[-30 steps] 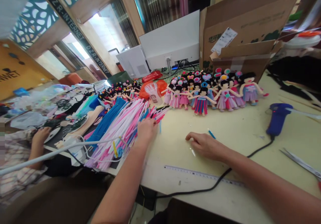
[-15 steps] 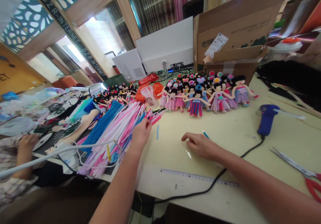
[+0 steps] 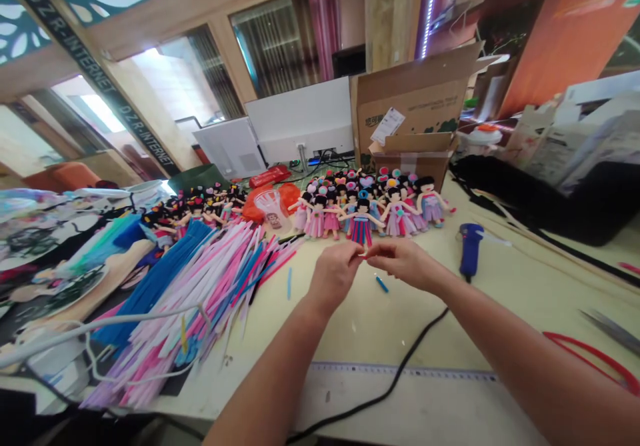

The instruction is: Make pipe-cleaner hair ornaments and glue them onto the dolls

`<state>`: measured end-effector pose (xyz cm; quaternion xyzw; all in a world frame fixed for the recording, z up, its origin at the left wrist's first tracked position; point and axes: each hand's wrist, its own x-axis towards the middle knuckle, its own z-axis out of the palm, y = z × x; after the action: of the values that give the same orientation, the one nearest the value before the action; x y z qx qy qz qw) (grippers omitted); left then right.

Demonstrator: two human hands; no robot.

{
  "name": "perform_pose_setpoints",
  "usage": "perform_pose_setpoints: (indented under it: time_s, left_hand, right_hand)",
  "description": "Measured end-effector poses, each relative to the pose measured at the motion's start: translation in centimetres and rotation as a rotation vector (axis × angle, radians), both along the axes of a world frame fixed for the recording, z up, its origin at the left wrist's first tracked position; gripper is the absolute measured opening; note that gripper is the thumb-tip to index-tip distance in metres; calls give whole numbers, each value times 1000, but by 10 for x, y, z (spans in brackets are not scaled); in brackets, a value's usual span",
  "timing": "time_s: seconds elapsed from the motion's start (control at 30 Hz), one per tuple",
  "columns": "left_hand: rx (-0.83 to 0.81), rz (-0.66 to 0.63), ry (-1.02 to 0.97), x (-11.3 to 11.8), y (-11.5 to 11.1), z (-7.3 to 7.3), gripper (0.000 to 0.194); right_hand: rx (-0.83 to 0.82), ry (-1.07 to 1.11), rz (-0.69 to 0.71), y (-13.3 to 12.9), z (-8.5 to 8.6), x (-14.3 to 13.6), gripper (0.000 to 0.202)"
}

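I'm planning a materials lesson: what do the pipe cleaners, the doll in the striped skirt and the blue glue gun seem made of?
Pipe cleaners: probably synthetic pile, matt with soft edges; any wire core is hidden.
Doll: perhaps similar fuzzy stems, since its matt skirt shows separate thick strips.
Blue glue gun: likely hard plastic, judging by its smooth, even casing; how glossy is unclear.

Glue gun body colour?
Dark blue; the glue gun shows best in the head view.

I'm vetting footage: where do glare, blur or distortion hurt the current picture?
In the head view, glare washes out a window and glints dot the tabletop; toward its right edge, the scissors look stretched and soft; anything between the left hand and right hand is too small to identify.
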<state>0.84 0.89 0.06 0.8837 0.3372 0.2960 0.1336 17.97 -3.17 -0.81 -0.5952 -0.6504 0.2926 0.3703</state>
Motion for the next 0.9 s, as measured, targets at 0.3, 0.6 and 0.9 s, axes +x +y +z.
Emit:
perform_pose_setpoints:
  time_s: [0.3,0.6,0.9]
  left_hand:
    - [-65,-80,-42,23,3,-24,13]
    - [20,-76,59,18,8,-33,18]
    - [97,-85,178,18,6,-35,23]
  right_hand:
    - [277,-228,10,0,-34,19,22]
    - [181,-253,-11,-5,-35,14,29]
    - [147,-233,-72,-8,-30,16,17]
